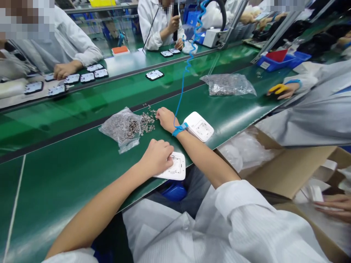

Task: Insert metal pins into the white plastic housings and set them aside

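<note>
wearing a white coat (189,233) nearest. resting the curled left grip (157,159) on a white cover (180,166) at the near edge of the green counter (82,171); cannot tell whether pinching it. holding the right grip (166,118) bunched beside loose metal parts (147,122) near a clear bag (117,128); cannot tell whether pinching any. seeing a second white cover (197,126) beside the blue wrist strap (179,129).

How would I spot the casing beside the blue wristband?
Find the green bench, then the right hand wearing a blue wristband. Just right of that band lies a white casing. Unlike the other casing, under the left hand, no hand covers it.
</note>
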Available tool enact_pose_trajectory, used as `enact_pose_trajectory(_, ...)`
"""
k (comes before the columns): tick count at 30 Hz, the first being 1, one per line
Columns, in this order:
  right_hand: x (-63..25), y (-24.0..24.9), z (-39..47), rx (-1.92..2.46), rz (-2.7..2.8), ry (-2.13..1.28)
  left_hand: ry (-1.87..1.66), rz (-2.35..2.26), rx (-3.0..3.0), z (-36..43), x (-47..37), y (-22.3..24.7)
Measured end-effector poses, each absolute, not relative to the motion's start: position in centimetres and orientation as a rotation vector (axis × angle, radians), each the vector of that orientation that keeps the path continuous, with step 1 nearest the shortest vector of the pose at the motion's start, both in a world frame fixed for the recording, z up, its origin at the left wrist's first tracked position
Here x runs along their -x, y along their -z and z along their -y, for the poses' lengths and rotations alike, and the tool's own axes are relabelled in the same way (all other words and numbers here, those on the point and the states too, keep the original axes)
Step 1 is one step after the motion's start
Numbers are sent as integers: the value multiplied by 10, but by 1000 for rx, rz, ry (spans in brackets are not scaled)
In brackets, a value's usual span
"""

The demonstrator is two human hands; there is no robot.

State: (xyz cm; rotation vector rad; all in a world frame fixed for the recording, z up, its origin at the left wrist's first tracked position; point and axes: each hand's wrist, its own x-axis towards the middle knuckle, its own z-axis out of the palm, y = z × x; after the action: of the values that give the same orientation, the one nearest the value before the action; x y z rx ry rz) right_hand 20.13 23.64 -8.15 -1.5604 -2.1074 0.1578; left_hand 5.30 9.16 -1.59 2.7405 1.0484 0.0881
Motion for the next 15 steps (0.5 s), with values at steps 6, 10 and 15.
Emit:
enact_pose_trajectory(6,-220,81,-215,1456,1932,-220,-23,-1129,-2663,-99,-43,11)
enact_pose_trajectory(10,-220,81,-207,1461,1923,-367,-45,-1111,-2587,-107,-40,11)
enact_pose_trajectory(15,-214,82,-206,1305,1717,-697,-85,-1091,-2483,-112,-38,13)
